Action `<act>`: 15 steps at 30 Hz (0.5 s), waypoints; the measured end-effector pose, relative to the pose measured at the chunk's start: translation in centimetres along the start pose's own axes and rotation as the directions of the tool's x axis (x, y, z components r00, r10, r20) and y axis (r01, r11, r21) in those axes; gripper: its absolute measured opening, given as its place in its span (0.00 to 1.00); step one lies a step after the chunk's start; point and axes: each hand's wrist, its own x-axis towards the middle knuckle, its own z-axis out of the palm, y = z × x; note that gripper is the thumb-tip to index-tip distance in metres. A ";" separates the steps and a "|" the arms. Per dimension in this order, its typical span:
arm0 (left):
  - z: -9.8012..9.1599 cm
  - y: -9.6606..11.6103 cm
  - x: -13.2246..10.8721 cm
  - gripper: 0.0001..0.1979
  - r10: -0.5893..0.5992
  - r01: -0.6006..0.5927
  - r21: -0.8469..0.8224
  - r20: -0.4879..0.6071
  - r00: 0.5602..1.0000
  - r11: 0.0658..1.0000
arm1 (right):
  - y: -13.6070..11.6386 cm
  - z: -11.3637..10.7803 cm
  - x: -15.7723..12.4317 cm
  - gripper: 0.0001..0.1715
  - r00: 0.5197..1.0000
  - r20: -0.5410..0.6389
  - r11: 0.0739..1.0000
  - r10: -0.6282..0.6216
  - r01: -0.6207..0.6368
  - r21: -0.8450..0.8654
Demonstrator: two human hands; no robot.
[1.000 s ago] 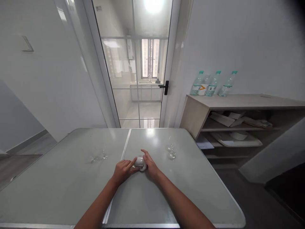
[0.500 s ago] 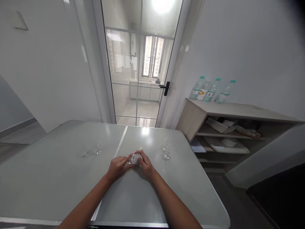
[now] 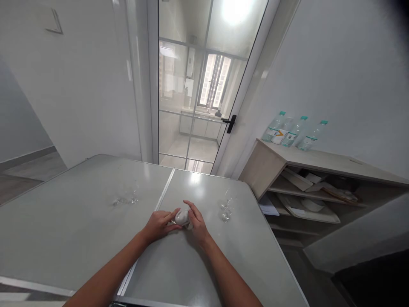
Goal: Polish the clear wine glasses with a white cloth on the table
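Between my two hands is a small whitish, rounded object [image 3: 182, 217] with a glossy, crumpled look; I cannot make out its exact kind. My left hand [image 3: 161, 224] grips it from the left, with thumb and fingers at its side. On the other side my right hand [image 3: 197, 222] curls its fingers around the object's right edge. Both hands are low over the table, just right of the seam strip. A clear, shiny glass-like item [image 3: 226, 213] lies to the right of my right hand. More small clear items [image 3: 126, 200] lie to the left, beyond my left hand.
The grey table [image 3: 76, 230] has a pale seam strip [image 3: 166, 187] running across it. Beyond its far edge stands a glass door [image 3: 194, 140] with a black handle [image 3: 231, 123]. At the right, a wooden shelf unit [image 3: 265, 164] carries several bottles [image 3: 308, 140] on top.
The view has tilted, shifting the room. The object between my hands now shows more white surface, and my right hand's fingers are straighter along its side.
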 end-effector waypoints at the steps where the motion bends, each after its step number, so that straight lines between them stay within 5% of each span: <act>1: 0.1 0.0 0.0 0.30 -0.018 0.018 -0.048 0.012 1.000 0.999 | -0.3 -0.2 -0.1 0.27 0.997 0.039 0.992 -0.073 0.077 -0.096; 4: 0.1 0.1 0.0 0.29 -0.041 0.046 -0.127 0.045 0.998 0.991 | -0.8 -0.6 -0.4 0.23 0.956 0.187 0.914 -0.227 0.275 -0.297; 6: -0.1 0.1 0.1 0.29 -0.046 0.047 -0.093 0.014 0.999 0.995 | -0.6 -0.4 -0.3 0.20 0.952 0.193 0.902 -0.238 0.290 -0.320; 9: -0.4 0.2 0.4 0.29 0.003 -0.001 0.037 -0.041 0.999 0.999 | 0.1 0.1 0.1 0.20 0.997 -0.009 0.991 -0.071 0.070 -0.110; 12: -0.5 0.4 0.6 0.28 0.075 -0.071 0.130 -0.025 0.997 0.989 | 0.2 0.6 0.5 0.26 0.976 -0.084 0.958 0.199 -0.176 0.224; 15: -0.1 0.5 0.4 0.29 0.035 -0.028 0.117 -0.059 0.998 0.993 | -0.5 0.8 0.4 0.24 0.981 -0.101 0.973 0.164 -0.145 0.180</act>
